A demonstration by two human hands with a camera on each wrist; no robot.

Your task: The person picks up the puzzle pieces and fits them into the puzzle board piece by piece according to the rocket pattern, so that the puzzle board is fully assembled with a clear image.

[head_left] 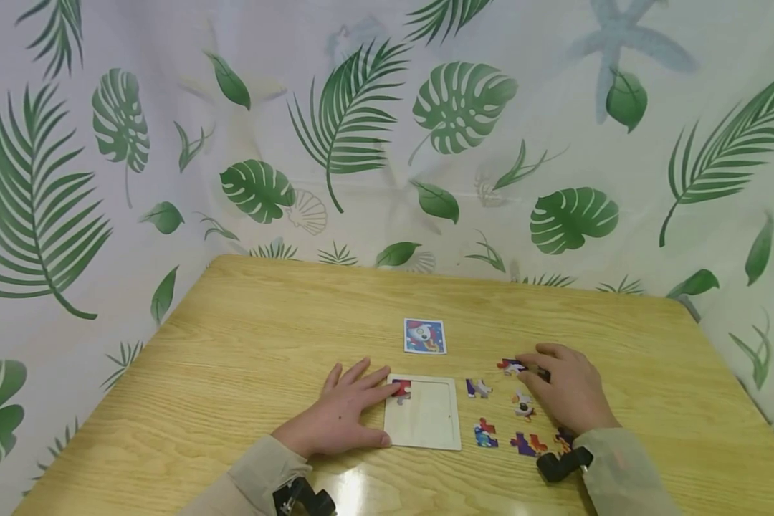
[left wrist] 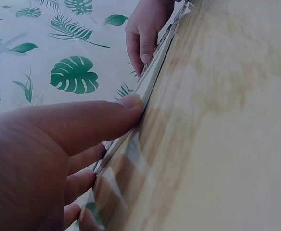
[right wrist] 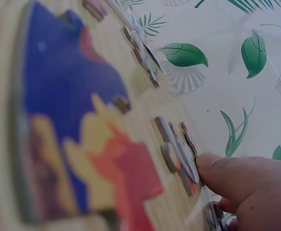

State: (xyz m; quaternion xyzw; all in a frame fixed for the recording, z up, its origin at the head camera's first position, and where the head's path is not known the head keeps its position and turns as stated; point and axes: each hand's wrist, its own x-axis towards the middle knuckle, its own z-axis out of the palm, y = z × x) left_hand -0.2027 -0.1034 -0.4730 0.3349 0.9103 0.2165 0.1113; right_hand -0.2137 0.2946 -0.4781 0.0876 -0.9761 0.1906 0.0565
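A pale square puzzle tray (head_left: 426,430) lies on the table, with one red-and-grey puzzle piece (head_left: 400,388) in its upper left corner. My left hand (head_left: 345,417) rests along the tray's left side with fingers spread, a fingertip on that piece and the thumb (left wrist: 126,103) at the tray's edge. Off to the right, my right hand (head_left: 570,387) pinches a red, white and purple puzzle piece (head_left: 511,367) between thumb and fingers; its far end is hidden. Another piece (head_left: 522,405), white and orange, lies just below that thumb.
Between tray and right hand lies a purple-and-white piece (head_left: 479,388). Nearer me are a blue-and-red piece (head_left: 486,433) and a purple-and-orange piece (head_left: 527,444), with another partly covered by the right wrist camera (head_left: 562,464). A small picture card (head_left: 425,336) lies behind the tray.
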